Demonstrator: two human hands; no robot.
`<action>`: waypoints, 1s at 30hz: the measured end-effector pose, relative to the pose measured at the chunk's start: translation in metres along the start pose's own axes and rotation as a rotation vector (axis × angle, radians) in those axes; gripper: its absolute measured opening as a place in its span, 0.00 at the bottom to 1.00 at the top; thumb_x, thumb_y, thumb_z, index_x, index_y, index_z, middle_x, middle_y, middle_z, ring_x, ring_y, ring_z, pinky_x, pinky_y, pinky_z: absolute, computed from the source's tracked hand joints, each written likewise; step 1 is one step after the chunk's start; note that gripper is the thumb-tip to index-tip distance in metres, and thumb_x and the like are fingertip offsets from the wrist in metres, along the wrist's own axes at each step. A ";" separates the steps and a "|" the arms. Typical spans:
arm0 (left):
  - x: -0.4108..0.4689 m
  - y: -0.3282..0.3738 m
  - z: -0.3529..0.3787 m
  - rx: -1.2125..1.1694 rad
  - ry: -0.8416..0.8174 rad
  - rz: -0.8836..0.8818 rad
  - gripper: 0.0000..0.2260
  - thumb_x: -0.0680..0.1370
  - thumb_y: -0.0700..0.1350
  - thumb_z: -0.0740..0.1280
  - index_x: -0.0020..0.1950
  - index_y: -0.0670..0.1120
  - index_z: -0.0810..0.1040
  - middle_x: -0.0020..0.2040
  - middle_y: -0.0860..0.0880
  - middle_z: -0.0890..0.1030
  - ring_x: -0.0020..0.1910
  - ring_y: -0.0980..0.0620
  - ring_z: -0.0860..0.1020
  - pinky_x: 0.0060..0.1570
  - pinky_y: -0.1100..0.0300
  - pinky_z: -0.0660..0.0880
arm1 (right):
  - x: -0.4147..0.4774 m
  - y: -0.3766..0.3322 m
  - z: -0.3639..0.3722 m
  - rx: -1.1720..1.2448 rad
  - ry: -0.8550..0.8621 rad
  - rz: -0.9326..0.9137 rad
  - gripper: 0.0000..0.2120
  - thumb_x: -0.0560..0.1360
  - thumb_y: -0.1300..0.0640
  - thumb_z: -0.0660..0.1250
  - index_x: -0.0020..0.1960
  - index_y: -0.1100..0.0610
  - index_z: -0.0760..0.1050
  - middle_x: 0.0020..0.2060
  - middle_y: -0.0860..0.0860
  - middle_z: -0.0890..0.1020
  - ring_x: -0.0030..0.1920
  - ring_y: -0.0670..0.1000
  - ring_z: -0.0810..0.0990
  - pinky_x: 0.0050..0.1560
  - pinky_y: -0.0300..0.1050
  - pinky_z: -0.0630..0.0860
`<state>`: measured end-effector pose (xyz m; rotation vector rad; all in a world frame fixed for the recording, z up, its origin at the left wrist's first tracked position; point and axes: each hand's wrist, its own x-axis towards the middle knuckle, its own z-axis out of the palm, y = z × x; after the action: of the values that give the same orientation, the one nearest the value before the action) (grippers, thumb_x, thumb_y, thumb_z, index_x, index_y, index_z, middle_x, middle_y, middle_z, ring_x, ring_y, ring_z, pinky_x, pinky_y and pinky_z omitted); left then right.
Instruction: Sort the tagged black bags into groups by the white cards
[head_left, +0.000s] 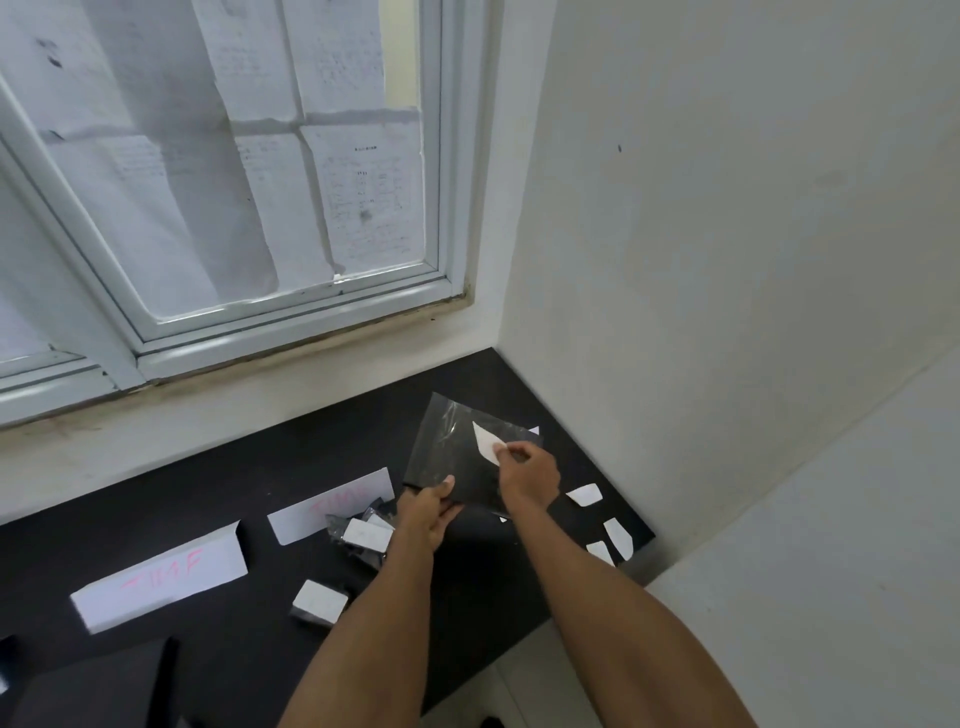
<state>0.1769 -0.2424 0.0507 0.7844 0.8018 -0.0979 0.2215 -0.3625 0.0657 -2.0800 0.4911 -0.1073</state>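
Black bag (452, 462) is held above the table's (311, 457) far right. The left hand (428, 512) grips its near corner to steady it. The right hand (530, 475) pinches its white tag (485, 441) with the fingertips, likely to match it against the white cards (161, 582) on the left.

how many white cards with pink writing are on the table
2. The near card stands at the left; the far card stands left of the left hand, behind small bags. Others may sit beyond the left edge.
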 end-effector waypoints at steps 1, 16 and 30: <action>-0.003 0.001 0.000 0.003 -0.014 -0.002 0.22 0.76 0.30 0.65 0.69 0.40 0.68 0.63 0.39 0.76 0.63 0.38 0.75 0.61 0.42 0.73 | -0.005 -0.007 0.003 -0.024 0.015 -0.016 0.07 0.71 0.47 0.71 0.44 0.49 0.82 0.49 0.48 0.83 0.53 0.53 0.79 0.51 0.47 0.73; -0.028 0.023 -0.025 -0.063 -0.163 0.018 0.16 0.77 0.31 0.63 0.64 0.38 0.71 0.58 0.38 0.78 0.47 0.44 0.80 0.55 0.47 0.74 | -0.018 -0.027 -0.003 -0.195 0.048 -0.221 0.10 0.69 0.46 0.74 0.46 0.50 0.80 0.62 0.49 0.74 0.63 0.54 0.70 0.59 0.54 0.70; -0.049 0.039 -0.030 -0.053 -0.208 0.043 0.19 0.77 0.32 0.64 0.68 0.38 0.69 0.54 0.40 0.80 0.50 0.44 0.81 0.39 0.54 0.83 | -0.036 -0.052 -0.010 0.011 0.182 0.010 0.38 0.71 0.41 0.70 0.75 0.53 0.58 0.73 0.58 0.62 0.70 0.60 0.64 0.62 0.62 0.69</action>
<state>0.1381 -0.2045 0.0936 0.7276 0.5885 -0.1172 0.2012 -0.3333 0.1188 -2.0662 0.6098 -0.2952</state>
